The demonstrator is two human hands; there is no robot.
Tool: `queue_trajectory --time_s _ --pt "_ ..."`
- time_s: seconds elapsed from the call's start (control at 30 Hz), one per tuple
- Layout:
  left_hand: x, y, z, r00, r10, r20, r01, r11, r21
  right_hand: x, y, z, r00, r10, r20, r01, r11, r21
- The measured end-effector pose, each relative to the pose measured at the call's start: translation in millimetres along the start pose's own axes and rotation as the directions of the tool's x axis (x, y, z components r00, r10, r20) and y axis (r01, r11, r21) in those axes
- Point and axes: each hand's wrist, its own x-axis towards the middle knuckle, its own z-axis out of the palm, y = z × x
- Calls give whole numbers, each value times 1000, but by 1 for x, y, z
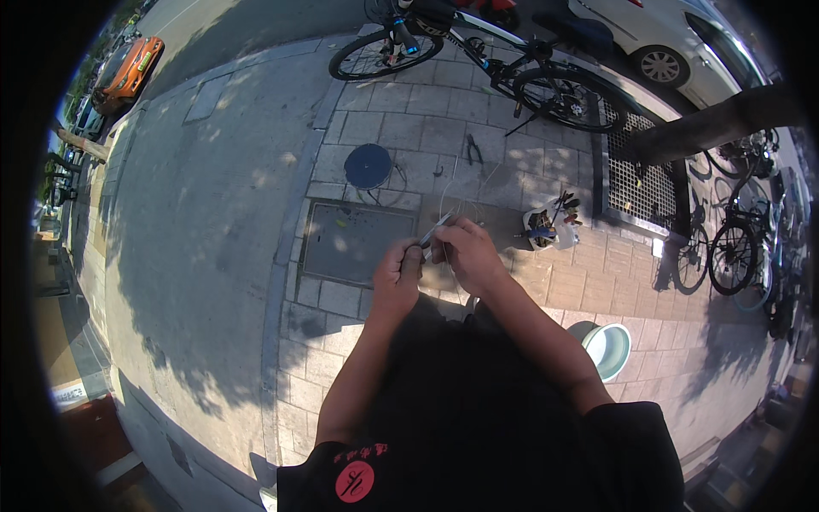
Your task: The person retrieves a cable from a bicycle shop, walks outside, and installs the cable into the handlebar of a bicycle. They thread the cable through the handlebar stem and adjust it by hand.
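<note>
My left hand (402, 269) grips the lower part of a thin pale strip (436, 228), possibly a cable or wire, its thumb pressed along it. Close by on the right, my right hand (472, 253) pinches the upper part of the same strip. My fingers hide much of it. Thin whitish wires (455, 171) spread over the paving just beyond my hands, and a fine strand hangs below the right one. Farther out lie dark-handled pliers (473, 150).
A tub of hand tools (540, 233) stands right, with a pale green basin (608, 352) nearer me. A round dark disc (368, 166) and a flush cover plate (355, 243) are left. Beyond are a bicycle (499, 70), a tree trunk (716, 125) and its metal grate (643, 185).
</note>
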Motion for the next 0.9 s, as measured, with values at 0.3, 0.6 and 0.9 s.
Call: queue_trajectory --time_s 0.3,0.6,0.9 --pt "90 28 -56 757 445 478 -621 718 314 32 -61 19 988 -25 -155 -79 772 -630" --pt "123 6 -131 993 -50 112 82 949 -305 74 -112 -113 995 84 56 -96 950 297" --pt "163 37 -125 963 -251 96 239 636 -734 93 -90 -178 779 -524 344 344 -102 -933"
